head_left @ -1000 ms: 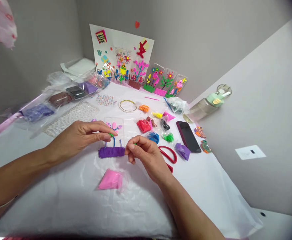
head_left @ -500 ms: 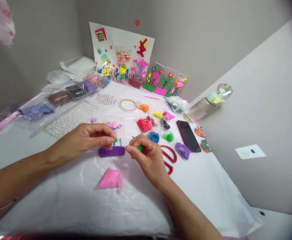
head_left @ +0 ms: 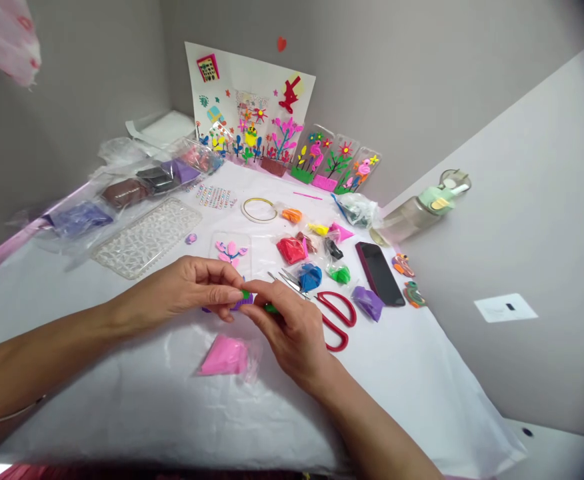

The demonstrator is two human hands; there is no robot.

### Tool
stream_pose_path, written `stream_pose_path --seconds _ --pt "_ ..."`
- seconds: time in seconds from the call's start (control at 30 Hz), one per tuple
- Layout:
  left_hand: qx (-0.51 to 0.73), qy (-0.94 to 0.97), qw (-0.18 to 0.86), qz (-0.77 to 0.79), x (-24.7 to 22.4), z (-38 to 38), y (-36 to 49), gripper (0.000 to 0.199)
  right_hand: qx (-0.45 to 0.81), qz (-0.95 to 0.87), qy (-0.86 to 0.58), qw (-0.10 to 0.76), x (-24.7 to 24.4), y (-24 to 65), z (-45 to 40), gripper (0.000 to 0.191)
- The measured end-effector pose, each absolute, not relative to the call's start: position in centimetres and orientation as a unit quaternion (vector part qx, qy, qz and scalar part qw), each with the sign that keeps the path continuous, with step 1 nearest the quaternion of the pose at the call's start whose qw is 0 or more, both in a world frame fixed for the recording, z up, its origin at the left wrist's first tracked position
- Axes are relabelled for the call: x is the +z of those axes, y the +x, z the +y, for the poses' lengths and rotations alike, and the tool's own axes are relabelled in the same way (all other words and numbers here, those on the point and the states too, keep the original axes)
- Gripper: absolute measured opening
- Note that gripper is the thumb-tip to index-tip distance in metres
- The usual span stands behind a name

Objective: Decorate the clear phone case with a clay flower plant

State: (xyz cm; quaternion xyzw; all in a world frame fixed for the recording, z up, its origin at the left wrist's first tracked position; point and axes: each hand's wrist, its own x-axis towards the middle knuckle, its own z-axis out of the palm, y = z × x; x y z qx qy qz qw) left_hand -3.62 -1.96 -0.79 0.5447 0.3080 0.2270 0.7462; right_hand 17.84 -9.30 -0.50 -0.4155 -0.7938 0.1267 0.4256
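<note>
A: What is surrounding the work?

B: A gray wall (head_left: 422,100) is rising behind a white-covered table (head_left: 172,407), and several decorated cases (head_left: 339,163) are leaning in a row at the back.

A: And what is the left hand (head_left: 199,290) doing?

B: Its fingers (head_left: 222,293) are closing in a pinch on a small green piece (head_left: 245,294), which is sitting above the near end of a clear case (head_left: 231,252) with pink petals.

A: Is the right hand (head_left: 292,327) holding anything?

B: Yes, its fingers are curling around a green lump (head_left: 271,308), mostly hidden. The thumb and forefinger tips are meeting the left hand's fingertips at the small piece; I can't tell how firmly they are pressing it.

A: What is lying nearby?

B: Red-handled scissors (head_left: 339,321) are lying just beside the right hand, and a pink bag (head_left: 225,355) is resting nearer the person. A dark phone (head_left: 379,273) is lying farther right.
</note>
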Motion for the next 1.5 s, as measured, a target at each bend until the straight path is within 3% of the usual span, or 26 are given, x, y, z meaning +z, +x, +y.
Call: stream_pose_path --seconds 0.17,1.5 --pt "0.206 0.556 0.738 0.321 -0.74 -2.09 -3.53 0.028 0.068 -0.804 -0.422 0.414 -0.54 17.8 -9.52 0.017" --pt "0.218 0.597 0.702 0.321 -0.28 -2.02 -3.47 0.027 0.064 -0.797 -0.448 0.399 -0.42 17.71 -9.52 0.017"
